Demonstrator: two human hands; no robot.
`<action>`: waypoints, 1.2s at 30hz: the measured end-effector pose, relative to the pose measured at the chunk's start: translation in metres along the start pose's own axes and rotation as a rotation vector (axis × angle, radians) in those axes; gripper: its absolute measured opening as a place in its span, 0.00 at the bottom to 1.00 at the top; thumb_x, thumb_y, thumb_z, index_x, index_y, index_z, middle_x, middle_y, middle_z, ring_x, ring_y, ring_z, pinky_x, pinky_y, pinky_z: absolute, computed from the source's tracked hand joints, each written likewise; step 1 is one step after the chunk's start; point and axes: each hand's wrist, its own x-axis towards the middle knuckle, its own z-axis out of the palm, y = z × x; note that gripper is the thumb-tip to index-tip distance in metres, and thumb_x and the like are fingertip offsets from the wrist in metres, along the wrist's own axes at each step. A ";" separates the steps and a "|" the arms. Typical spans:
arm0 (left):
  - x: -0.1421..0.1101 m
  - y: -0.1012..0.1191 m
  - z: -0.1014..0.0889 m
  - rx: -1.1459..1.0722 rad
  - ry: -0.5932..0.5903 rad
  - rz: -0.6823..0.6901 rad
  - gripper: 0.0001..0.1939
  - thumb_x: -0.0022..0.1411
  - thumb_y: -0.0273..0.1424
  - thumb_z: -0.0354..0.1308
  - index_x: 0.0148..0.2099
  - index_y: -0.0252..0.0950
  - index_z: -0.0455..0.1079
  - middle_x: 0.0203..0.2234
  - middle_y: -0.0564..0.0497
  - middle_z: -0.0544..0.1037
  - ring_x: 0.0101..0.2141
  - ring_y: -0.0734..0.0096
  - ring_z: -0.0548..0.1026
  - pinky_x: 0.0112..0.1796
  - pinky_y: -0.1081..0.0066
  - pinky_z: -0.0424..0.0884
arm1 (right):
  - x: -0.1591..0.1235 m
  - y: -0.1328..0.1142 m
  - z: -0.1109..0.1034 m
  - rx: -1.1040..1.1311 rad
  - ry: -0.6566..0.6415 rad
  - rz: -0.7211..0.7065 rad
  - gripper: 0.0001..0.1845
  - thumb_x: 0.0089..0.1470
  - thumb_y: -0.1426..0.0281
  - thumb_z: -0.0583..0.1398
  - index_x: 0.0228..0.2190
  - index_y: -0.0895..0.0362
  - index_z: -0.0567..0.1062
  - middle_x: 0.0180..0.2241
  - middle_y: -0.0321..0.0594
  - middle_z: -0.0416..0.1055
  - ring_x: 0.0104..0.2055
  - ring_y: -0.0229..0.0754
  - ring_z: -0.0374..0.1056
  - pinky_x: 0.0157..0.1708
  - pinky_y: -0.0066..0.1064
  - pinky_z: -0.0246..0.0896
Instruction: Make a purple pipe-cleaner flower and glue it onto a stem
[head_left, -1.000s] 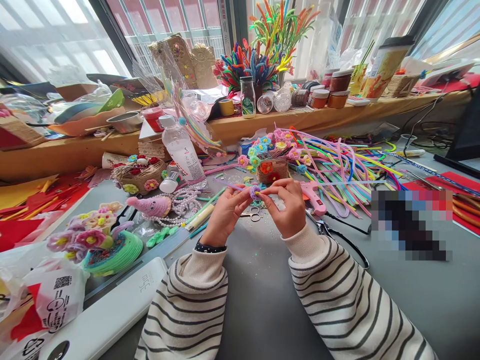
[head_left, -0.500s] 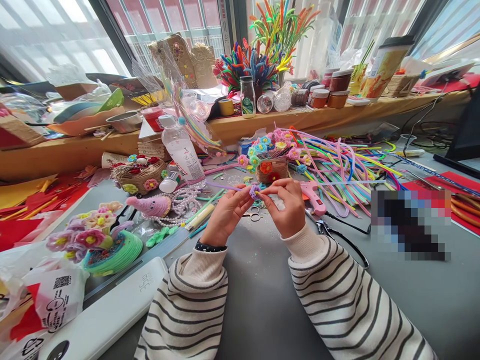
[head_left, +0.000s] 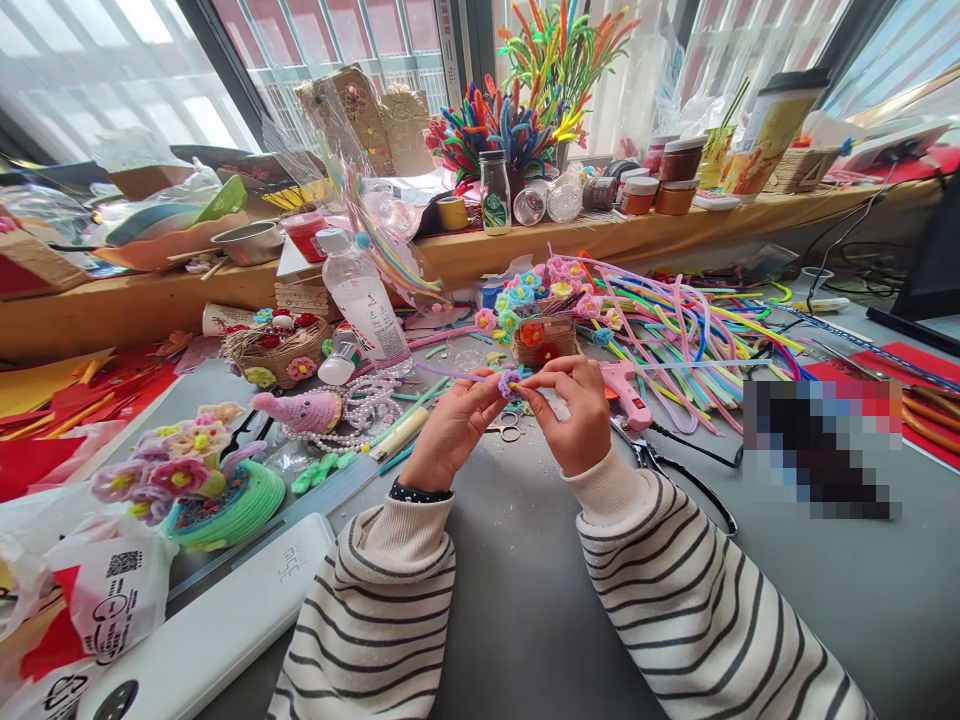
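Above the grey table I hold a small purple pipe-cleaner flower (head_left: pixel 509 386) with a yellow centre. My left hand (head_left: pixel 454 428) pinches it from the left between thumb and fingers, and a purple pipe-cleaner length (head_left: pixel 448 371) trails away leftward from that grip. From the other side, the thumb and forefinger of my right hand (head_left: pixel 574 415) are closed at the flower's edge. Small scissors (head_left: pixel 510 433) lie on the table just below the flower. A twine basket of pipe-cleaner flowers (head_left: pixel 541 343) stands behind my hands.
A pink glue gun (head_left: pixel 628 396) lies right of my right hand, with pliers (head_left: pixel 646 452) nearby. Many loose pipe cleaners (head_left: pixel 690 340) spread behind it. On the left are a plastic bottle (head_left: pixel 365 300), pearl strings (head_left: pixel 375 408), a green flower pot (head_left: pixel 229 508) and a long white device (head_left: pixel 217 625).
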 end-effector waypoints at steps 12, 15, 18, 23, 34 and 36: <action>-0.001 0.000 0.000 0.016 0.024 -0.001 0.05 0.47 0.21 0.57 0.29 0.32 0.67 0.27 0.53 0.74 0.29 0.80 0.72 0.34 0.80 0.68 | 0.000 0.000 0.000 0.005 -0.008 -0.005 0.04 0.47 0.70 0.57 0.25 0.56 0.73 0.28 0.39 0.63 0.33 0.40 0.60 0.36 0.36 0.57; -0.001 0.000 0.001 0.011 0.018 -0.001 0.05 0.46 0.21 0.57 0.29 0.32 0.67 0.27 0.54 0.74 0.29 0.81 0.72 0.34 0.81 0.68 | 0.000 0.000 0.000 0.002 -0.002 -0.013 0.04 0.46 0.70 0.57 0.25 0.56 0.72 0.27 0.40 0.63 0.33 0.40 0.60 0.36 0.35 0.57; 0.000 0.000 0.000 0.007 0.006 0.000 0.05 0.47 0.21 0.57 0.29 0.32 0.67 0.27 0.54 0.74 0.29 0.81 0.72 0.33 0.81 0.68 | 0.000 0.000 0.000 -0.002 -0.003 -0.019 0.04 0.46 0.71 0.58 0.25 0.57 0.73 0.27 0.40 0.63 0.33 0.40 0.60 0.36 0.35 0.57; 0.000 0.000 -0.001 0.013 0.003 0.001 0.05 0.47 0.21 0.57 0.30 0.32 0.67 0.27 0.54 0.74 0.29 0.81 0.72 0.34 0.81 0.67 | 0.000 -0.001 -0.001 -0.006 -0.002 -0.020 0.04 0.46 0.71 0.58 0.25 0.57 0.72 0.28 0.40 0.63 0.33 0.40 0.60 0.36 0.35 0.57; 0.000 0.000 -0.001 0.015 -0.001 0.001 0.05 0.46 0.22 0.58 0.30 0.32 0.67 0.26 0.54 0.73 0.29 0.81 0.72 0.35 0.80 0.67 | 0.001 0.000 -0.001 0.000 -0.003 -0.029 0.04 0.46 0.72 0.58 0.25 0.58 0.73 0.27 0.40 0.64 0.33 0.40 0.60 0.36 0.34 0.57; 0.000 0.000 -0.001 0.018 0.001 0.001 0.06 0.46 0.22 0.58 0.30 0.32 0.67 0.26 0.55 0.73 0.29 0.81 0.72 0.34 0.81 0.67 | 0.000 -0.001 -0.001 0.000 -0.004 -0.028 0.04 0.46 0.72 0.58 0.25 0.59 0.73 0.27 0.41 0.64 0.33 0.40 0.60 0.36 0.34 0.57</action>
